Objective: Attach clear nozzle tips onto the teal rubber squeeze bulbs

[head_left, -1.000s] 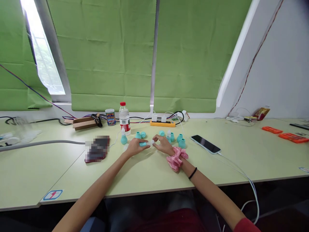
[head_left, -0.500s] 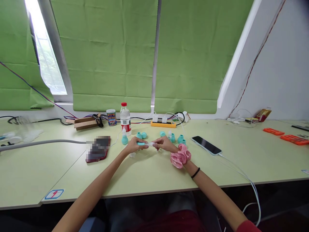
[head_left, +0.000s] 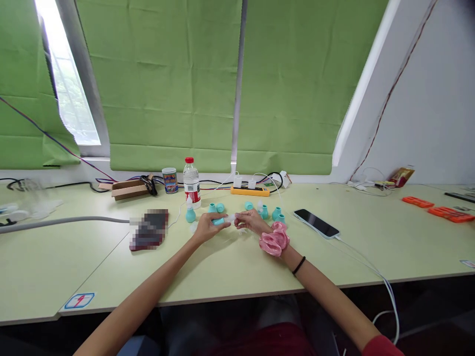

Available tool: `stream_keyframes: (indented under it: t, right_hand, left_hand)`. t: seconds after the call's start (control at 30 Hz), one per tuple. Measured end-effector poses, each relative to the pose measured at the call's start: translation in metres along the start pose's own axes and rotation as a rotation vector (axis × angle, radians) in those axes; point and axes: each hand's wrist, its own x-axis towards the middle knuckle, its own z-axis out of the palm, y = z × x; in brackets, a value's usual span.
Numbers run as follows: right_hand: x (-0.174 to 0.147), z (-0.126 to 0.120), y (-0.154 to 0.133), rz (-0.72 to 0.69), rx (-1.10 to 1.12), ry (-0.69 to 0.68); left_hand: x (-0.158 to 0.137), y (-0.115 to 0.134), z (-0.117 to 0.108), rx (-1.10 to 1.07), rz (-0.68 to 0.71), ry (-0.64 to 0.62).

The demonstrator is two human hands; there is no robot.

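My left hand (head_left: pixel 207 227) is closed round a teal squeeze bulb (head_left: pixel 218 221), mostly covered by the fingers. From the bulb's right end a translucent nozzle (head_left: pixel 230 218) points toward my right hand (head_left: pixel 253 221), whose thumb and fingers pinch at its far end. Just left of my hands a teal bulb with a clear nozzle (head_left: pixel 190 214) stands upright. Behind the left hand are an open bulb (head_left: pixel 212 208) and one lying over (head_left: pixel 220 207). Several more teal bulbs (head_left: pixel 276 213) cluster beyond my right hand. Small clear pieces (head_left: pixel 242 231) lie beneath the hands.
A water bottle (head_left: pixel 191 185), a can (head_left: pixel 170 180) and a yellow power strip (head_left: pixel 250 191) stand at the back. A charging phone (head_left: pixel 316 223) lies right, a blurred dark red-edged object (head_left: pixel 149 230) left. Orange pieces (head_left: pixel 451 214) lie far right.
The bulb and nozzle are still between my hands, now tilted up slightly to the right. My right fingers have shifted a little on the nozzle's end. The view has moved slightly.
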Motion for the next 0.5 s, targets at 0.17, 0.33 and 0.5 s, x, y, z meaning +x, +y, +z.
stream_keyframes:
  t: [0.17,0.33,0.5]
  right_hand:
    - [-0.004,0.006,-0.001,0.064,0.069,0.037]
    - [-0.004,0.006,0.004,0.13,0.124,0.064]
    - [-0.002,0.013,0.005,0.143,0.146,0.12]
  left_hand:
    - [-0.003,-0.003,0.003,0.188,0.142,0.041]
    - [-0.006,-0.007,0.005,0.453,0.21,0.028]
    - [-0.007,-0.012,0.011,0.532,0.254,0.053]
